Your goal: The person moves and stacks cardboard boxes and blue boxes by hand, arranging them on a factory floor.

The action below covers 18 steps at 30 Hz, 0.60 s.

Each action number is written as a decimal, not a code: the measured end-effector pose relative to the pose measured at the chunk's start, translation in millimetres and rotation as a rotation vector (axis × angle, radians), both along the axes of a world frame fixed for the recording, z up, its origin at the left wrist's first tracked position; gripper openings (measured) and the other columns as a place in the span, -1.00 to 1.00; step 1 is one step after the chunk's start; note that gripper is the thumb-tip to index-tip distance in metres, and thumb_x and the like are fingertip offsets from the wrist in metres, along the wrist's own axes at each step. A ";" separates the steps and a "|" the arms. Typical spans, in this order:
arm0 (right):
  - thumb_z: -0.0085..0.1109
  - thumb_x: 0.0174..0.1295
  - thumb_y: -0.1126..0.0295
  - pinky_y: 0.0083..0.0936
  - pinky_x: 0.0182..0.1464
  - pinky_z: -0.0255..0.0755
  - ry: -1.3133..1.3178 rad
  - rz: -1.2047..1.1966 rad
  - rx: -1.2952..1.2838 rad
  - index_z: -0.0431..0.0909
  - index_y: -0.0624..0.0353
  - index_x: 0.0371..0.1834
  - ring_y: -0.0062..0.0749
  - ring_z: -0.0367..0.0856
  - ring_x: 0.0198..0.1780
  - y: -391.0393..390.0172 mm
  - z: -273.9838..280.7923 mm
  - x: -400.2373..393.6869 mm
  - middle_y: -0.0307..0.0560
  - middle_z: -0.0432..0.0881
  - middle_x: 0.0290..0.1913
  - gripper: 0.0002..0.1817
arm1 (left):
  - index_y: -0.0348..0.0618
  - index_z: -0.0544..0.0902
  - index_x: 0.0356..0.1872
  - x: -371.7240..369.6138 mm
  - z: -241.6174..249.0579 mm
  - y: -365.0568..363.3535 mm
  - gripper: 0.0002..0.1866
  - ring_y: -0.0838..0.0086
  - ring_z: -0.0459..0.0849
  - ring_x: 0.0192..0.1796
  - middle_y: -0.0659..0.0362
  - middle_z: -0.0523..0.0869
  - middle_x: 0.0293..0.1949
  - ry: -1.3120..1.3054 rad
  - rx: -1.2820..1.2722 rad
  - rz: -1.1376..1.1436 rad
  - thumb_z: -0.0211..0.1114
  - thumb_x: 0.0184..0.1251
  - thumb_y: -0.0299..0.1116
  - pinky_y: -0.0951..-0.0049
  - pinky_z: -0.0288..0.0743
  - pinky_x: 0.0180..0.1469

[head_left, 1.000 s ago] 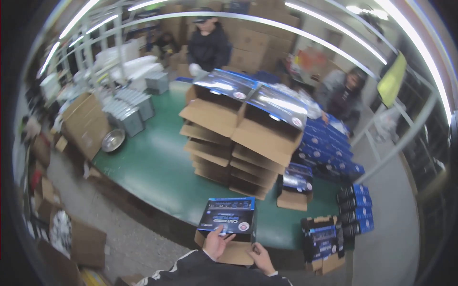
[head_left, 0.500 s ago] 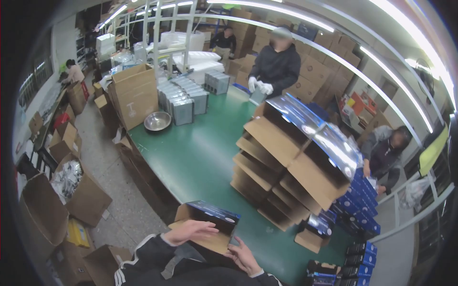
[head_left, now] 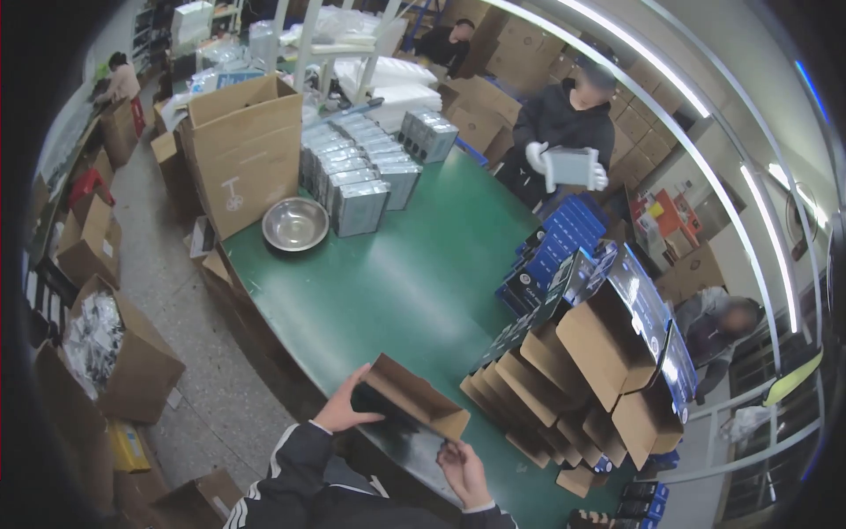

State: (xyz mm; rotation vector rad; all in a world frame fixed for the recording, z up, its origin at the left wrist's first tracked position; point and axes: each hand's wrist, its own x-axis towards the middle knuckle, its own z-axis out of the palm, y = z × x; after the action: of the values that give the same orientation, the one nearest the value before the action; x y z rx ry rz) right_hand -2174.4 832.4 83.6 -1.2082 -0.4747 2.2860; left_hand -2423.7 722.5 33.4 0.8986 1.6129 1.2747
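Note:
An open cardboard box [head_left: 414,401], brown inside with a dark glossy outer side, rests at the near edge of the green table [head_left: 397,273]. At its left end is my left hand [head_left: 350,406], thumb and fingers spread apart around the corner. My right hand [head_left: 463,472] is by the box's lower right corner with its fingers curled; whether they pinch the edge is too small to tell. To the right stands a tall stack of open boxes [head_left: 564,379], brown inside and blue outside.
A metal bowl [head_left: 295,224] sits near a large carton [head_left: 242,159] and rows of grey packs [head_left: 357,189]. Across the table a person in white gloves [head_left: 568,132] holds a grey pack. Another person [head_left: 718,335] is behind the stack.
The view has shifted. The box in front of me has turned, its brown opening now facing up. My left hand has moved from over the opening to the left end. The gloved person has raised the grey pack.

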 end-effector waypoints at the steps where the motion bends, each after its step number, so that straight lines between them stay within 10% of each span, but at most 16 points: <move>1: -0.02 0.20 0.51 -0.46 -0.21 0.41 -0.002 -0.025 0.009 0.47 0.21 -0.23 -0.27 0.50 -0.27 6.7 -3.9 -7.5 -0.05 0.54 -0.31 -0.89 | 0.11 -0.08 0.48 -5.0 -4.5 7.0 0.08 0.18 0.01 0.48 0.13 0.01 0.47 -0.003 -0.019 0.012 0.49 0.04 -0.06 0.06 0.03 0.42; 13: -0.10 0.42 0.08 -0.47 -0.12 0.42 -0.265 0.199 0.226 0.34 -0.05 -0.23 -0.28 0.61 -0.12 61.8 -20.1 -84.0 0.05 0.59 -0.05 -0.78 | 0.15 0.11 0.40 -101.2 -68.2 70.7 0.12 0.12 0.21 0.36 0.12 0.25 0.36 0.097 -0.039 0.016 0.62 -0.23 0.02 0.00 0.01 0.35; 18: -0.07 0.40 0.20 -0.33 -0.04 0.51 -0.211 0.275 0.210 -0.22 0.04 0.45 0.01 0.57 -0.02 35.8 -23.3 -58.4 0.31 0.31 0.23 -0.31 | -0.10 0.22 0.33 -91.6 -88.5 61.9 0.10 0.13 0.33 0.21 0.01 0.38 0.15 0.211 0.074 -0.016 0.62 -0.28 0.08 0.11 0.25 0.23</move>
State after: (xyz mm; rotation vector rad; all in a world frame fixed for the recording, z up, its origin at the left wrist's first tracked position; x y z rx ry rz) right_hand -2232.8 868.2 60.3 -1.3512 -0.9887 2.2657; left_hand -2515.2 784.4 -55.1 1.1215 1.7256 1.2697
